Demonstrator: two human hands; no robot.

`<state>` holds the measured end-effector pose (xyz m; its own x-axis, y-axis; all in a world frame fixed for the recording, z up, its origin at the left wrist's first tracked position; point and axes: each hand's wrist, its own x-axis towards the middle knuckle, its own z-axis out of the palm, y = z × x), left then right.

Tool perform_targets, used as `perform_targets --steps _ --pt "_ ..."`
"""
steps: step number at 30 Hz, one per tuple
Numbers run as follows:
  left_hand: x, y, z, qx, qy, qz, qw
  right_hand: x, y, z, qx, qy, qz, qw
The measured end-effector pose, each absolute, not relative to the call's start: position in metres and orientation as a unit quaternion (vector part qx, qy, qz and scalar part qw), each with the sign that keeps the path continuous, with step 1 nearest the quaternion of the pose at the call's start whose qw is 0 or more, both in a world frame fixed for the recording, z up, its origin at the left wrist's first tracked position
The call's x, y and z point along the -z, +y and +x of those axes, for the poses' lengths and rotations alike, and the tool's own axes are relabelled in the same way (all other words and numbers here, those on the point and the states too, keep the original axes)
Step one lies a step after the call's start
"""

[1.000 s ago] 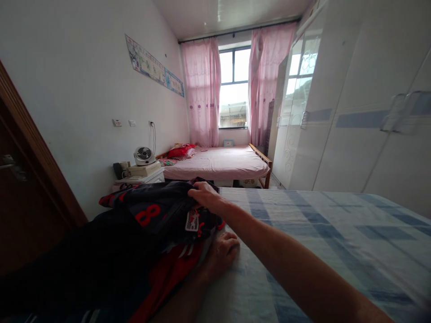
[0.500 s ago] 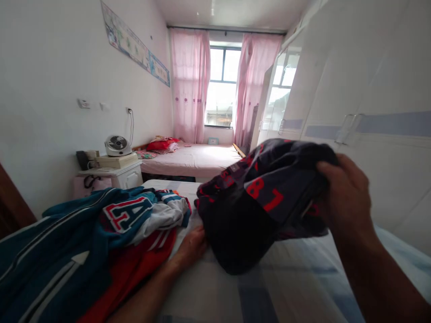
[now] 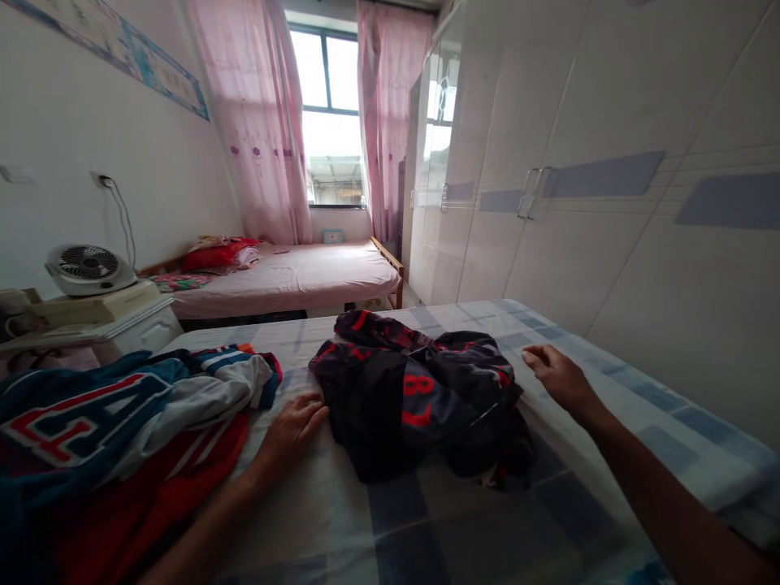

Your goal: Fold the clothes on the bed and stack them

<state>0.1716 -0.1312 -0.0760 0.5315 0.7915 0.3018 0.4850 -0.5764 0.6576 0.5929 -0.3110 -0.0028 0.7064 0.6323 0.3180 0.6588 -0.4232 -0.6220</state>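
Observation:
A black jacket (image 3: 371, 422) with red lettering and the red figures 87 lies crumpled on the checked bed sheet (image 3: 463, 536). At its left edge is my left hand (image 3: 298, 422), resting low with the fingers stretched toward the cloth; its fingertips touch or nearly touch it. My right hand (image 3: 557, 378) hovers to the right of the jacket, apart from it, its fingers loosely bent and holding nothing. Left of my left hand lies a teal jacket (image 3: 91, 414) with a big letter A, and a red garment (image 3: 152, 487) shows beneath it.
A second bed (image 3: 292, 276) with a pink sheet stands beyond, below the window. White wardrobes (image 3: 548, 260) run along the right side. At the left, a small fan (image 3: 91, 268) sits on a box atop a white cabinet (image 3: 143, 325).
The black jacket, held up by my right hand before, now lies on the bed. My right hand has let go of it. The view has turned right and down.

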Motion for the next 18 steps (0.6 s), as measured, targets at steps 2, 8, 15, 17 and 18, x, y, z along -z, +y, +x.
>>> perform_targets --steps 2,8,15,17,18 --pt "0.069 -0.133 0.18 -0.291 0.398 0.824 0.277 0.012 -0.295 0.61 -0.032 -0.351 -0.859 0.37" --pt "0.058 -0.136 0.221 -0.295 0.455 0.746 0.387 0.025 -0.249 0.625 -0.113 -0.36 -0.839 0.392" --pt "0.02 -0.126 0.25 -0.357 0.502 0.666 0.42 0.016 -0.217 0.61 -0.111 -0.366 -0.792 0.476" --pt "-0.006 -0.127 0.225 -0.394 0.512 0.67 0.366 -0.005 -0.228 0.613 -0.071 -0.351 -0.777 0.518" --pt "-0.02 -0.129 0.206 -0.407 0.516 0.678 0.33 -0.017 -0.24 0.617 -0.045 -0.336 -0.769 0.542"
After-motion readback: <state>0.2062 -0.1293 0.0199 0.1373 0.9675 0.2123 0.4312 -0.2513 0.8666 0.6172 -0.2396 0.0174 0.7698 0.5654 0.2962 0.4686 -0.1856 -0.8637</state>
